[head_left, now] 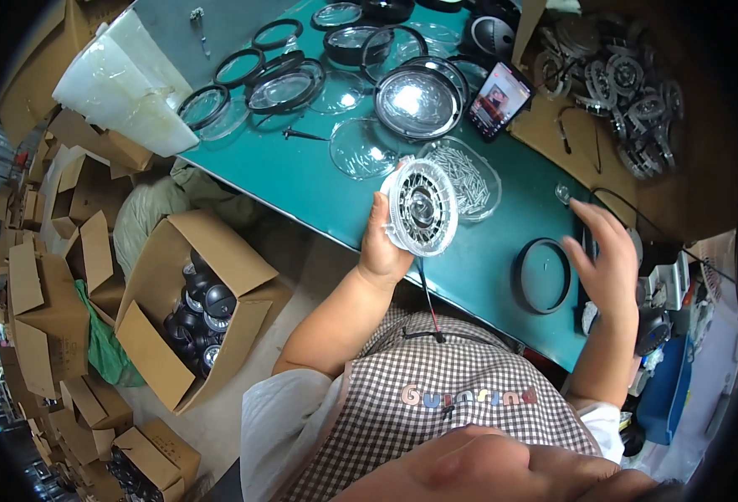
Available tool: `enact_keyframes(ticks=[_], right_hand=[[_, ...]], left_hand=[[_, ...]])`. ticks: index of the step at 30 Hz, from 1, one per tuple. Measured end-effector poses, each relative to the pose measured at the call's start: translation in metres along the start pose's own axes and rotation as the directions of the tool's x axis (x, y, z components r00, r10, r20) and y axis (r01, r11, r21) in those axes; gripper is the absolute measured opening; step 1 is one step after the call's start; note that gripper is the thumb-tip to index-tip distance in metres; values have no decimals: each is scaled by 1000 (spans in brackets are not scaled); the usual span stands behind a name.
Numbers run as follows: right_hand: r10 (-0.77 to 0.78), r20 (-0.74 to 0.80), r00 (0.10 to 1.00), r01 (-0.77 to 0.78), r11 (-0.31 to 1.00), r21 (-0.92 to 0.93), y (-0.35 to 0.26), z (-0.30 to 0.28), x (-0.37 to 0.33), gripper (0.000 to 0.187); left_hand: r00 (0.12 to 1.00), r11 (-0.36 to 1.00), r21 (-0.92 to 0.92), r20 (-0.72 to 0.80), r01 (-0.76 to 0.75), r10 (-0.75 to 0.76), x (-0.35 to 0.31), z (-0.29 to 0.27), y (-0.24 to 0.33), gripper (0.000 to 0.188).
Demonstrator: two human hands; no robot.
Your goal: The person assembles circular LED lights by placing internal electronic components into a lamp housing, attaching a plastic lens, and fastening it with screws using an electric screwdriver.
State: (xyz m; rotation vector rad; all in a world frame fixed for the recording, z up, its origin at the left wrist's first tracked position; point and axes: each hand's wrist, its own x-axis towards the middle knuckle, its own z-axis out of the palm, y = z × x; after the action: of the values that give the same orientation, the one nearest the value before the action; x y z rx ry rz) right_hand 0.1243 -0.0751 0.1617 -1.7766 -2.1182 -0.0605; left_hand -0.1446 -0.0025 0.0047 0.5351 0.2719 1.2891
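Observation:
My left hand (379, 247) is wrapped around the edge of a round lamp part (422, 209) with a clear ribbed rim and a patterned inside. A thin dark cable (427, 293) hangs from it toward the apron. On the right, my right hand (610, 259) is open, fingers apart and holding nothing visible. Close to its fingertips lies a small clear piece (562, 193). A black ring (519, 286) rests on the green table (302, 188), left of that hand. Just behind the lamp part stands a clear bowl (496, 188) with many small screws (463, 171).
Black rings and clear lenses (415, 100) crowd the table's far side. A phone (499, 100) leans at the back. Clear round parts (624, 75) pile up in a cardboard box at far right. An open carton (147, 351) of black lamps stands on the floor at left.

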Motion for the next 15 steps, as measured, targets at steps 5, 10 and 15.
enact_keyframes(ticks=[5, 10, 15], right_hand=[[-226, -1, 974, 217, 933, 287, -25, 55, 106, 34], [-4, 118, 993, -7, 996, 87, -38, 110, 198, 35], [190, 265, 945, -139, 970, -201, -27, 144, 235, 36]], left_hand=[[997, 997, -48, 41, 63, -61, -3, -30, -2, 84], [991, 998, -19, 122, 62, -59, -2, -28, 0, 92], [987, 996, -6, 136, 86, -85, -2, -25, 6, 97]])
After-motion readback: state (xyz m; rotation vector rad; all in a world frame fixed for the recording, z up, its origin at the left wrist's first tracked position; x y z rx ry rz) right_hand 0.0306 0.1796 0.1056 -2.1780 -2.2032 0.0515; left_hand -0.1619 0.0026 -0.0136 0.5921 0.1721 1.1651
